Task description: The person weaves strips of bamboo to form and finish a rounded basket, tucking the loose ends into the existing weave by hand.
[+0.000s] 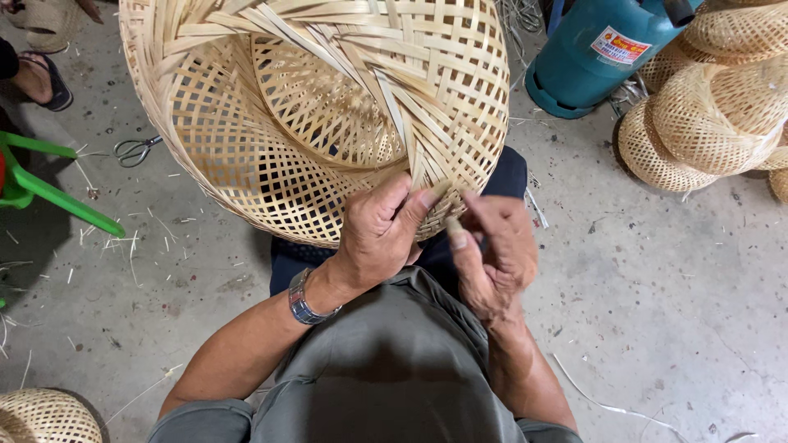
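Concrete floor (657, 312) strewn with bamboo slivers; scissors (135, 150); stacked baskets (710, 115).

I see a basket (328, 107) of pale, dry, woven bamboo strips, a shiny metal watch (302, 302), and a rough grey concrete floor (657, 287).

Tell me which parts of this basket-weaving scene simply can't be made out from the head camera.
- Large woven bamboo basket: its top is cut off by the upper edge.
- Right hand: blurred; what its grip pinches is too small to tell.
- Left hand: its fingertips cover the basket's rim.
- Teal gas cylinder: its top is cut off.
- Stacked woven baskets: they run off the right edge.
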